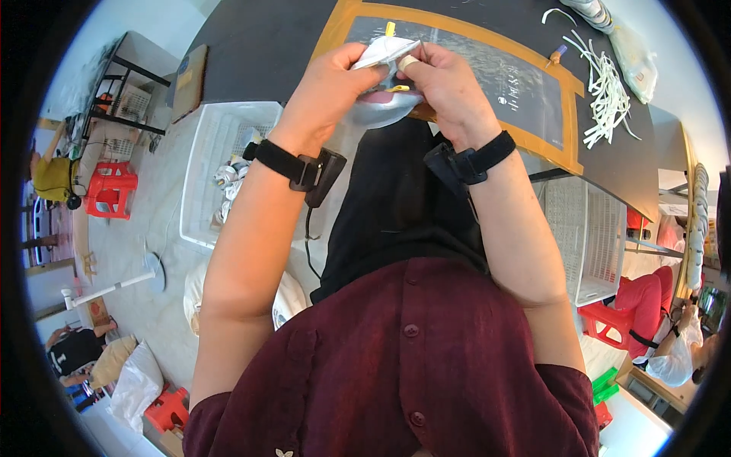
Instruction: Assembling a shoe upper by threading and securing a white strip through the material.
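Both of my hands are raised together over the near edge of the dark table. A small white item of cloth-like material [381, 50], with a yellow tab on top, is pinched between them; its exact kind is not clear. My left hand [329, 87] grips its left side between thumb and fingers. On the other side, my right hand [451, 90] holds it in a thumb-and-finger pinch, with a band around the thumb. Just below hangs a whitish, rounded piece [381, 113] with a pink inside and another yellow tab. My fingers partly hide where the two pieces meet.
A clear sheet framed in tan tape [525, 107] covers part of the table. White strips [605, 95] lie at the right beside a plastic bag [633, 65]. A white bin [199, 183] with white pieces stands at left, a white crate [582, 236] at right. Other people sit on both sides.
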Available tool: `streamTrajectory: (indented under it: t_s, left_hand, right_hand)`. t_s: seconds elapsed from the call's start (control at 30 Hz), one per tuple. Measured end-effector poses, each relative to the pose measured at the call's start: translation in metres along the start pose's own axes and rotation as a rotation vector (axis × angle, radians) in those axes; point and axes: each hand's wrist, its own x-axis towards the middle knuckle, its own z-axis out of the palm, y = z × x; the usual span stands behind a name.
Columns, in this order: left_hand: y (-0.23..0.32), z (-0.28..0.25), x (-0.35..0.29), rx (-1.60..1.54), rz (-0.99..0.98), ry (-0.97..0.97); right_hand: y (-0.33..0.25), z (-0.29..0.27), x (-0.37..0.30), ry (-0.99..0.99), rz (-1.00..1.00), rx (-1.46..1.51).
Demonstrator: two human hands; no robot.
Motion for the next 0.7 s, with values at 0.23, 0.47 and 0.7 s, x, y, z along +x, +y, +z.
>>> streamTrajectory:
  t_s: [0.23,0.47,0.7]
  left_hand:
    - [-0.001,-0.009,-0.008,-0.227,0.0,0.007]
    - [0.01,-0.003,-0.021,-0.547,-0.046,-0.048]
    - [0.009,0.003,-0.033,-0.529,-0.107,-0.029]
  right_hand:
    - [0.005,0.016,0.002,0.16,-0.364,-0.756]
    - [0.0,0.013,0.002,0.07,-0.413,-0.662]
    - [0.01,0.005,-0.008,-0.025,-0.325,-0.391]
